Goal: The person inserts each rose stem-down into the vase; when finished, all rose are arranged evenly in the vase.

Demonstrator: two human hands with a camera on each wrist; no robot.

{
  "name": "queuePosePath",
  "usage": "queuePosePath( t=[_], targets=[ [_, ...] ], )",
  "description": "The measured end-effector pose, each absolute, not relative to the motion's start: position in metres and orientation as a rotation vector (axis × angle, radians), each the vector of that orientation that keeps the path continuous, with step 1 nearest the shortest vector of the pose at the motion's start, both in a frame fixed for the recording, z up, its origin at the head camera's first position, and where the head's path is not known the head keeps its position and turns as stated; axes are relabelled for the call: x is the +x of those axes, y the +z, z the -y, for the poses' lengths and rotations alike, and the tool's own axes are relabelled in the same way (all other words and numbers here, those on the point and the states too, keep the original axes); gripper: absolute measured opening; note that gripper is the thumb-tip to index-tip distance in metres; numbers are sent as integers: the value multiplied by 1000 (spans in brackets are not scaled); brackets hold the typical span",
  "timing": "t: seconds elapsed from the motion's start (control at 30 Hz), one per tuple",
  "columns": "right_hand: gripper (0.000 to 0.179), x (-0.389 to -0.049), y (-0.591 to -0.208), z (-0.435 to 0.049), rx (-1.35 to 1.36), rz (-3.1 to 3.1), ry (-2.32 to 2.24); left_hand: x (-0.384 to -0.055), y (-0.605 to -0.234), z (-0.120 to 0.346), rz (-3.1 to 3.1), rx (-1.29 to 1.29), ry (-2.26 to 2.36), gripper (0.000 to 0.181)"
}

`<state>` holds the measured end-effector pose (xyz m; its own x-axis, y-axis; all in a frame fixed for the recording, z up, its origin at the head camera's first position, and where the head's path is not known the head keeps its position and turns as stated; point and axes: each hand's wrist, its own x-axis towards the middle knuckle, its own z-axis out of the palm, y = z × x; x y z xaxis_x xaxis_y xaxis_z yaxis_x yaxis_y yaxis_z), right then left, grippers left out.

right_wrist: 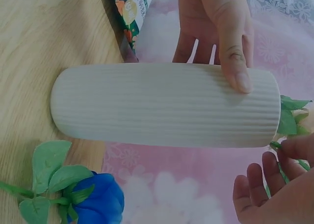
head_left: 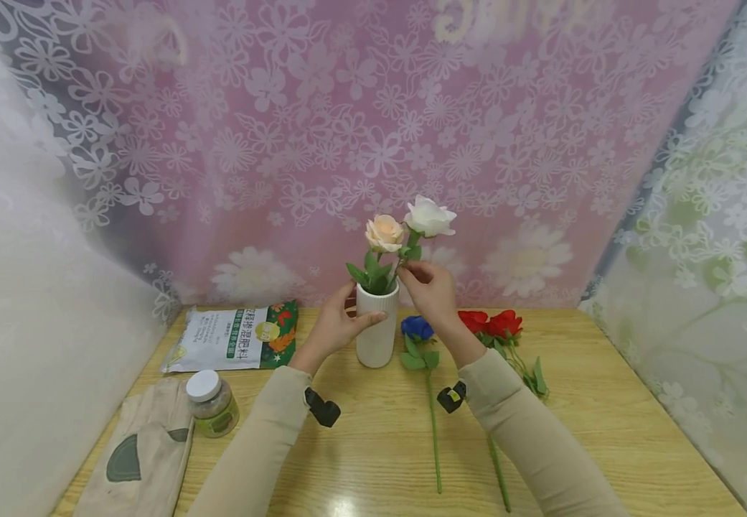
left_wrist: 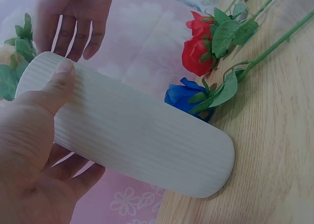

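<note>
A white ribbed vase (head_left: 376,334) stands upright on the table, with a peach rose (head_left: 384,233) in it. My left hand (head_left: 339,322) grips the vase near its top, the thumb across the front and the fingers round the far side. Beside the rim, my right hand (head_left: 431,289) pinches the green stem of a white rose (head_left: 430,217), whose bloom stands higher than the peach one. In the right wrist view the stem's end shows right at the vase's mouth, between thumb and finger of my right hand (right_wrist: 282,189).
On the table to the right lie a blue rose (head_left: 417,328) and red roses (head_left: 504,324). At the left are a printed bag (head_left: 234,337), a jar with a white lid (head_left: 212,406) and a folded beige cloth (head_left: 147,452). A flowered curtain (head_left: 321,143) hangs behind.
</note>
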<state>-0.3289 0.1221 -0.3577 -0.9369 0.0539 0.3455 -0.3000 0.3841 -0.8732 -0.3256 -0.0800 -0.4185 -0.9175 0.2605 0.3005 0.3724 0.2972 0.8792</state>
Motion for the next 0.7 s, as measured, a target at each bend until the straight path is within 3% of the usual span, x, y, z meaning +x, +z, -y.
queuePosePath(
  t=[0.4,0.7],
  targets=[
    [34,-326,-356,-125,273,2372,1579,-326,-420,80,2413,-601,-1752,72],
    [41,-317,-360,-176,201,2435,1618,-324,-418,79,2460,-576,-1702,70]
  ],
)
